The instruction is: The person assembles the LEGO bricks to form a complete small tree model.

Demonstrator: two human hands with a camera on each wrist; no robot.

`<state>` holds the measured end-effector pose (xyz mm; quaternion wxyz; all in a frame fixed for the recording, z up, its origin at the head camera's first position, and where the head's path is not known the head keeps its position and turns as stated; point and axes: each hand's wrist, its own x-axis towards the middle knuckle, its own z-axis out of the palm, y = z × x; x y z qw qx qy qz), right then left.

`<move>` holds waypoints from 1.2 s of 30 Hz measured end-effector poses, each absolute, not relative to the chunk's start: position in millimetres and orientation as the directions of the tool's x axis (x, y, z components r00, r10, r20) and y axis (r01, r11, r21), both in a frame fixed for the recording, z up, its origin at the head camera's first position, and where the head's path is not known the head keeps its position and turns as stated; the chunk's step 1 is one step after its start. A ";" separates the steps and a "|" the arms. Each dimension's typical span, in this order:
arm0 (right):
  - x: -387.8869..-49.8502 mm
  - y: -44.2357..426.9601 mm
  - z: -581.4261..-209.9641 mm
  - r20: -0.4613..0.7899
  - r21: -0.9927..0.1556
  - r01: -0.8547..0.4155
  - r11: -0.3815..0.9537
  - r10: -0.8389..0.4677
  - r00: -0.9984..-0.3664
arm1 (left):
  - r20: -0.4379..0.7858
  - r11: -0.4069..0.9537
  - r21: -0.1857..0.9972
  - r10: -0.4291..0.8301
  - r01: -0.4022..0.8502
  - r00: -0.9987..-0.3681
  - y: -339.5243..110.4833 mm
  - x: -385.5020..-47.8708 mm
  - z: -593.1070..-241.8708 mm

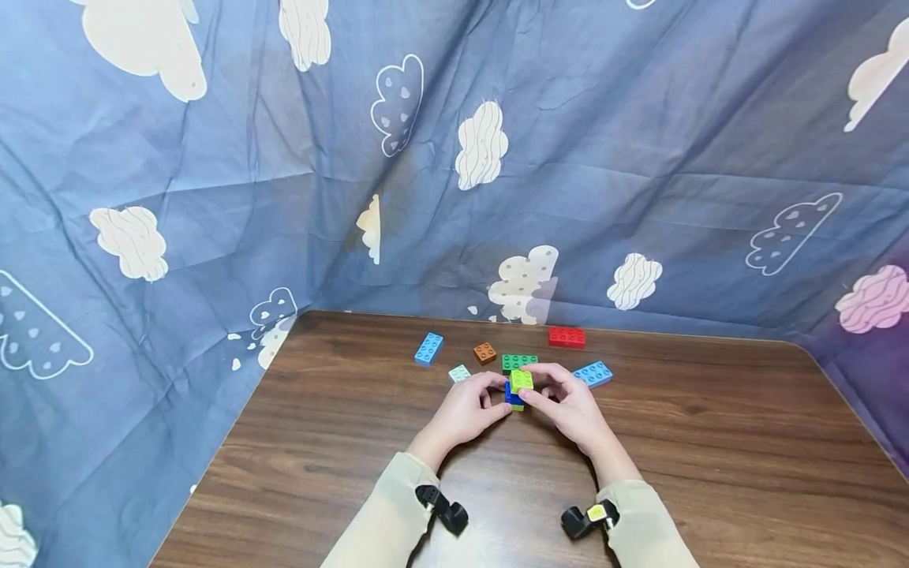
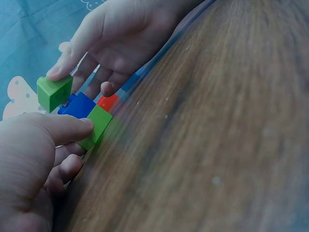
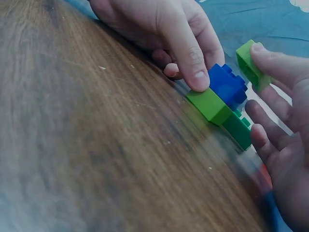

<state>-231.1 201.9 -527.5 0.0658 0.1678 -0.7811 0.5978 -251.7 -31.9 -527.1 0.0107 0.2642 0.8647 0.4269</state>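
My left hand (image 1: pixel 465 409) pinches a small stack low over the table: a dark blue brick (image 3: pixel 225 86) on top of a lime green brick (image 3: pixel 208 106). In my right hand (image 1: pixel 570 404), thumb and fingers pinch a second lime green brick (image 1: pixel 521 381). This one is tilted and hangs just above the blue brick's studs, with a gap between them in both wrist views. Right behind the stack lies a dark green brick (image 1: pixel 519 362), partly covered by the hands in the head view.
Beyond the hands lie a light blue brick (image 1: pixel 429 349), a brown brick (image 1: pixel 485 353), a pale mint brick (image 1: pixel 459 373), a red brick (image 1: pixel 566 338) and another blue brick (image 1: pixel 592 374). A blue cloud-patterned cloth (image 1: pixel 582 197) hangs along the back edge of the wooden table (image 1: pixel 319 442).
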 end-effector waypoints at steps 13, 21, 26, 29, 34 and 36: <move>-233.5 197.6 -532.4 0.325 -0.874 -0.375 0.310 -0.201 -0.924 | 0.252 0.472 0.742 0.462 0.476 -0.850 -35.0 -248.6 -529.4; -231.1 197.6 -528.3 0.290 -0.884 -0.336 0.326 -0.180 -0.940 | 0.288 0.466 0.724 0.466 0.509 -0.837 -32.4 -250.5 -532.1; -230.2 196.5 -526.6 0.274 -0.883 -0.316 0.348 -0.166 -0.947 | 0.273 0.459 0.741 0.460 0.489 -0.845 -32.1 -252.5 -534.2; -230.0 195.5 -525.2 0.262 -0.880 -0.303 0.365 -0.159 -0.952 | 0.289 0.444 0.742 0.465 0.503 -0.837 -32.8 -253.5 -536.0; -229.6 194.6 -523.8 0.249 -0.879 -0.289 0.378 -0.152 -0.956 | 0.269 0.455 0.744 0.466 0.489 -0.843 -32.7 -250.3 -529.7; -229.7 194.6 -524.0 0.252 -0.877 -0.292 0.381 -0.152 -0.956 | 0.267 0.455 0.745 0.466 0.488 -0.843 -32.9 -249.9 -529.3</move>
